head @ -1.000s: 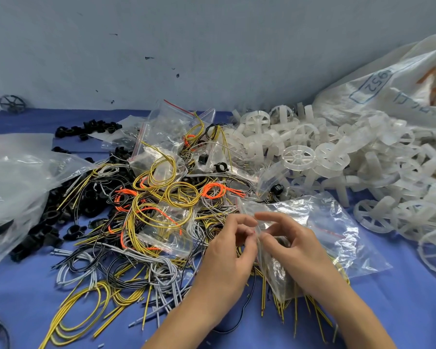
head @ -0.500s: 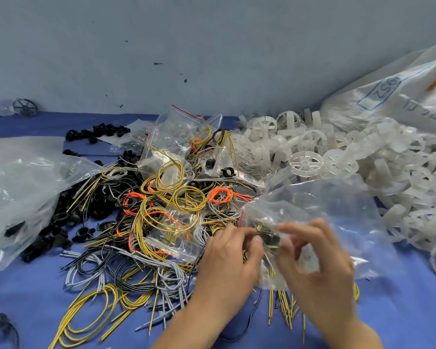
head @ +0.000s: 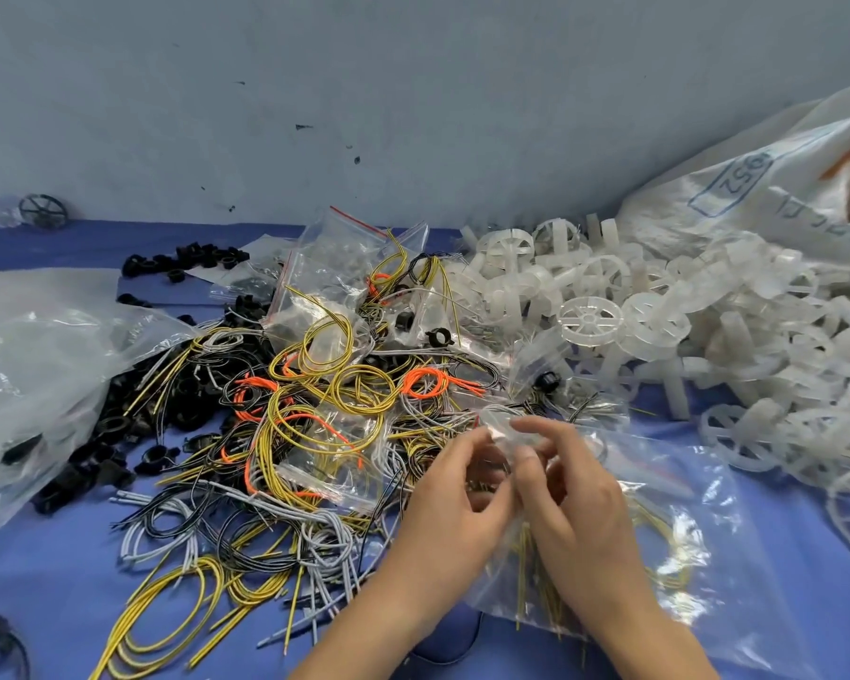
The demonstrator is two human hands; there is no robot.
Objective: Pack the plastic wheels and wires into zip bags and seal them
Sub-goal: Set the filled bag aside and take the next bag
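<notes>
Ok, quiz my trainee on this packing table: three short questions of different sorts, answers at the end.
1. True or false: the left hand and right hand both pinch the clear plastic zip bag.
2. The pile of translucent white plastic wheels lies: A) left of the loose tangle of coloured wires; B) right of it; C) inside the held bag.
3. What colour are the wires seen inside the held bag?
Key: 1 true; 2 B; 3 yellow.
</notes>
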